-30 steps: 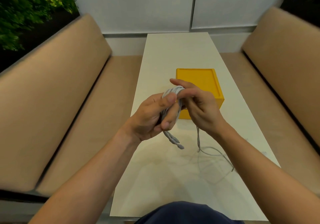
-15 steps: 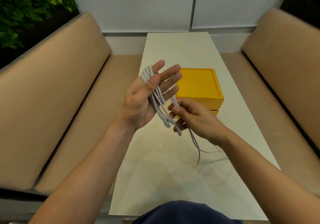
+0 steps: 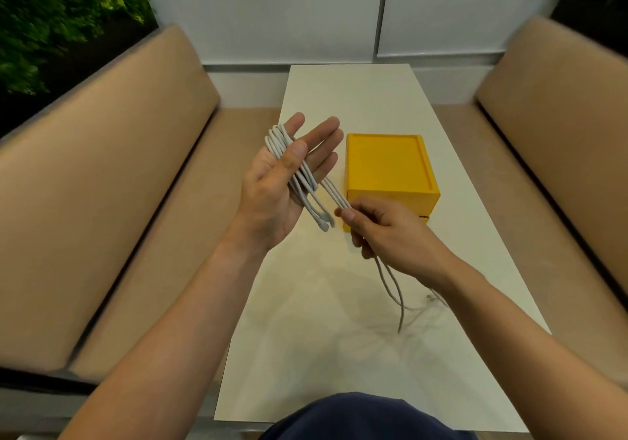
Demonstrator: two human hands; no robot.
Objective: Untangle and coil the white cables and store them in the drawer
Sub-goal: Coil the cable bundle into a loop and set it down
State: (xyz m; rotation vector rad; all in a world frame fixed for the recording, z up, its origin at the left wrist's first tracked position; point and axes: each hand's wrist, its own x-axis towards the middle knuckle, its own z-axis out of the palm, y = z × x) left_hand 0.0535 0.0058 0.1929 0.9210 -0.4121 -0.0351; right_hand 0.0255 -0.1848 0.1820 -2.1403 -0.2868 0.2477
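Several loops of white cable (image 3: 299, 174) lie across the upturned palm of my left hand (image 3: 272, 191), whose fingers are straight while the thumb pins the loops down. Three plug ends hang below that palm. My right hand (image 3: 384, 229) pinches two cable strands between thumb and forefinger, just right of the plugs. The strands trail from under it down to the table, the loose tail (image 3: 401, 307) lying there. Behind my right hand stands the yellow drawer box (image 3: 387, 164), its drawer front mostly hidden by my fingers.
The narrow white table (image 3: 339, 337) runs away from me between two tan benches, the left bench (image 3: 102, 219) and the right bench (image 3: 560, 134). Green plants (image 3: 51, 15) sit behind the left backrest. A white wall closes the far end.
My hands, joined over the coil a second ago, have separated. The left hand opened palm up with the loops on it. The right hand slid down the strands toward the box front.
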